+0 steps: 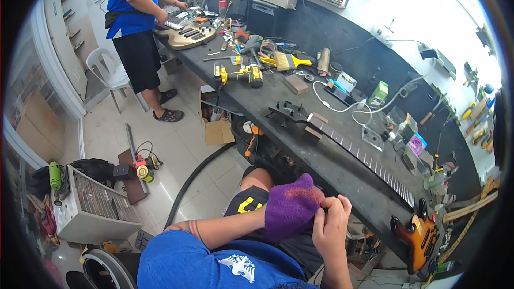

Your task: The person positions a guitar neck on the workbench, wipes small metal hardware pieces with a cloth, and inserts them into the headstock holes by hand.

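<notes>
A purple cloth (289,211) with a brownish dusty patch wraps over my left hand, hiding its fingers; only the wrist and forearm show below it. Close against the cloth's right edge, my right hand (332,222) has its fingers bent and pinched together. Whatever lies between those fingertips is too small or too hidden to make out. Both hands are above my lap, just off the front edge of the dark workbench (257,101). On the bench beyond them lies a guitar neck (353,152) with a dark headstock, propped on a wooden block (315,128).
A sunburst guitar body (417,241) stands at the bench's right end. A yellow cordless drill (238,75), a brush (292,61) and a wood block (295,84) lie farther along. Another person (134,16) works at a gold guitar body (184,37). A black hose (195,176) crosses the floor.
</notes>
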The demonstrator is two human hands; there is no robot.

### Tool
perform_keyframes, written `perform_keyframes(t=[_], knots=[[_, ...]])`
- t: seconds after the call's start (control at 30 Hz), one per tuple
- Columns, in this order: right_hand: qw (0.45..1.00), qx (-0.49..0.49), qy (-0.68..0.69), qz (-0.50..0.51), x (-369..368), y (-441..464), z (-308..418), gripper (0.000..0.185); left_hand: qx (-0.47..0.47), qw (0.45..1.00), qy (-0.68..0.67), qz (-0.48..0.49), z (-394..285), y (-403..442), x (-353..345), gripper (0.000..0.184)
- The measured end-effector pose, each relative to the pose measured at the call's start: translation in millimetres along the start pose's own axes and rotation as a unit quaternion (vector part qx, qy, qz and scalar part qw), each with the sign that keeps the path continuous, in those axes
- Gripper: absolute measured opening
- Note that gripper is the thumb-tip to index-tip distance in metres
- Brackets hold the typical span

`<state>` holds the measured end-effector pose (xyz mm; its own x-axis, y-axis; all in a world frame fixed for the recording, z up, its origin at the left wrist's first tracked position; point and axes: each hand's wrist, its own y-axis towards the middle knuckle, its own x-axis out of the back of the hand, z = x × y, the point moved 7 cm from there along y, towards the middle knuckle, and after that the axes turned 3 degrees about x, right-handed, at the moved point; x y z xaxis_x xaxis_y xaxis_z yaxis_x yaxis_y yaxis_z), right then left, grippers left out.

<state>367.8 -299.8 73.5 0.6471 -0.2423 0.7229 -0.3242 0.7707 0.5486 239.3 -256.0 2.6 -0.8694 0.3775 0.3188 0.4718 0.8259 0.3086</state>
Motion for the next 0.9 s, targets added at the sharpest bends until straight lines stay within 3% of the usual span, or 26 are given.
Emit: perform_keyframes(t=[0.07,0.17,0.27,0.37,0.43,0.5,0.57,0.63,0.67,0.77,0.8,0.87,0.9], knots=[[0.999,-0.041,0.011,0.020,-12,2,-17,0.010,-0.013,0.981,-0.194,-0.015,27,0,-1,0.037],[0.977,-0.165,0.135,0.017,-31,7,-62,0.010,-0.023,0.987,-0.158,0.000,58,20,1,0.041],[0.953,-0.229,0.194,0.038,-43,12,-95,0.012,-0.010,0.980,0.110,0.165,56,64,6,0.048],[0.924,-0.272,0.267,0.010,-44,20,-124,0.015,-0.171,0.980,0.104,0.021,39,72,15,0.053],[0.926,-0.248,0.283,-0.008,-33,36,-122,0.014,-0.202,0.967,0.154,-0.030,34,83,17,0.053],[0.905,-0.271,0.329,-0.007,-30,29,-120,0.011,-0.120,0.985,0.110,0.060,33,90,9,0.050],[0.959,-0.130,0.252,-0.013,-18,32,-109,0.003,-0.041,0.985,0.113,0.124,36,95,-15,0.048],[0.968,-0.090,0.232,-0.031,-14,24,-106,0.004,0.059,0.972,0.159,0.162,46,93,-32,0.045],[0.970,-0.090,0.221,-0.052,-12,20,-104,0.007,0.049,0.987,0.059,0.142,53,88,-39,0.043],[0.990,-0.025,0.135,-0.043,1,17,-88,0.010,-0.003,0.999,-0.005,0.050,38,72,-41,0.047],[0.994,-0.017,0.103,-0.031,2,15,-84,0.014,0.023,0.998,-0.042,0.037,55,62,-46,0.049],[0.998,-0.007,0.053,-0.021,3,13,-79,0.014,0.048,0.967,-0.243,0.052,69,39,-44,0.052],[0.999,0.002,0.027,-0.018,5,12,-74,0.014,0.061,0.979,-0.192,0.043,63,39,-41,0.049]])
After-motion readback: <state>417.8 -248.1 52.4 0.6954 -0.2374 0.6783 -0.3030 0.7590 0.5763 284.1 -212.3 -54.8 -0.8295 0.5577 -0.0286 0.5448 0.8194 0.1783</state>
